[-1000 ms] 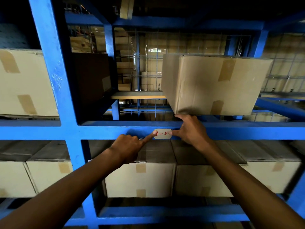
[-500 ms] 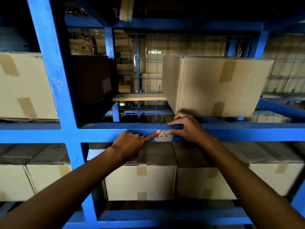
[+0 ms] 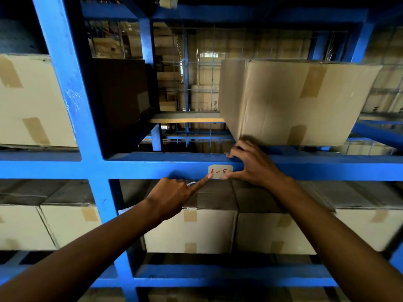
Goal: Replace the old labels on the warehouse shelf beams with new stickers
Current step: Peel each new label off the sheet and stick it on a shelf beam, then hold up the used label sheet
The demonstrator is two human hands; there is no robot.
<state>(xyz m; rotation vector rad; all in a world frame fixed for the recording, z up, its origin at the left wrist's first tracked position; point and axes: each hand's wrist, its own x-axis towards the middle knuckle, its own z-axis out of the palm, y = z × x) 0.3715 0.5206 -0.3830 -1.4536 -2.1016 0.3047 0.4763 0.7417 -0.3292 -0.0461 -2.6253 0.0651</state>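
**Seating label "1-5" on the beam face**

We are pressing the white sticker [image 3: 220, 171] onto the front face of the blue shelf beam [image 3: 152, 168], roughly mid-span between the upright [image 3: 72, 105] and the right edge of view. It is reading "1-5" in red handwriting, sitting flat and level as far as we can tell.

Our left hand [image 3: 172, 196] is curled into a fist with only the index finger [image 3: 204, 179] out, its tip pressing the sticker's lower-left corner, probably because corners lift first. Something pale is peeking out of that fist; it could be backing paper or a peeled label, but we are not able to tell which.

Our right hand [image 3: 253, 164] is spread open, holding nothing. Its thumb is touching the sticker's lower-right edge, while its fingers are hooking over the top of the beam, just under the cardboard carton [image 3: 294, 101]. We are judging that this bracing is giving the thumb something to push against and keeping the sticker from sliding.

The hands are close together, one at each lower corner and apart from each other.

We are judging this as the final smoothing step for this label.
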